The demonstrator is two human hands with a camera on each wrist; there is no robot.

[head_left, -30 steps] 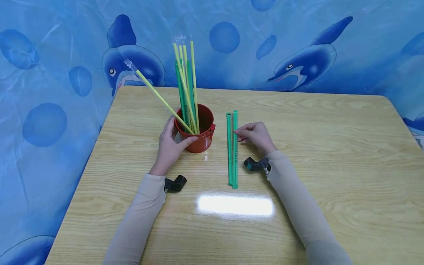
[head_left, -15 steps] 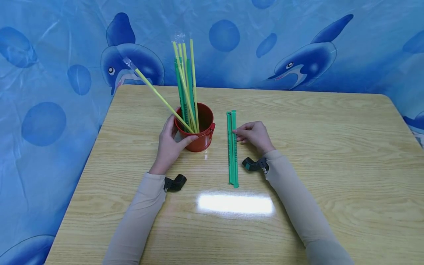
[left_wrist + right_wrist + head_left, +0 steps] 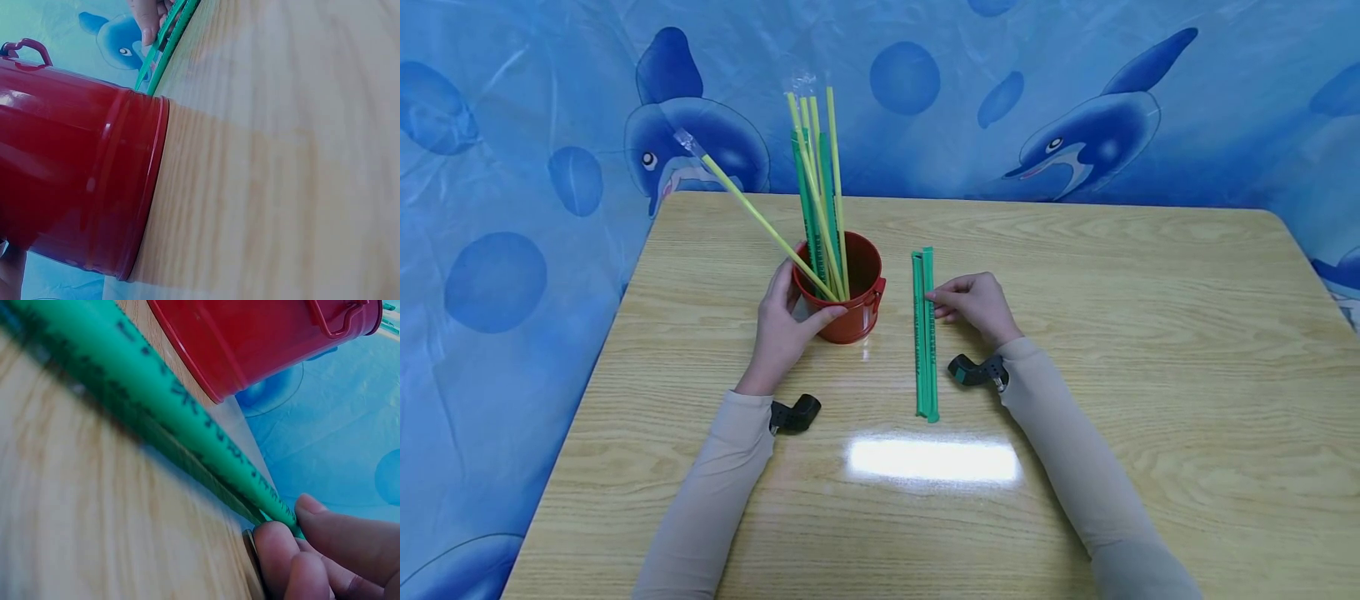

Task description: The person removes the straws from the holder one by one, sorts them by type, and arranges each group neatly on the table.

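My left hand (image 3: 781, 337) grips a small red bucket (image 3: 848, 327) on the table, thumb along its front and fingers round its left side. Out of the bucket stick yellow straws (image 3: 752, 208) in clear wrappers and green wrapped straws (image 3: 807, 200); one yellow straw leans far left. To the right, two green wrapped straws with dark print lie nearly parallel: a left straw (image 3: 918, 350) and a right straw (image 3: 931, 350). My right hand (image 3: 977, 304) pinches the right straw between thumb and forefinger, also seen in the right wrist view, where its thumb (image 3: 325, 525) touches the green wrapper.
The wooden table (image 3: 1150, 375) extends to the right and front. A blue backdrop (image 3: 925, 142) with dolphins hangs behind its far edge. Each wrist wears a black camera mount, such as the right one (image 3: 973, 370). A bright reflection shows on the tabletop.
My right hand has shifted slightly left, bringing the right green straw's upper end closer against the left one. The left hand still holds the bucket in place.
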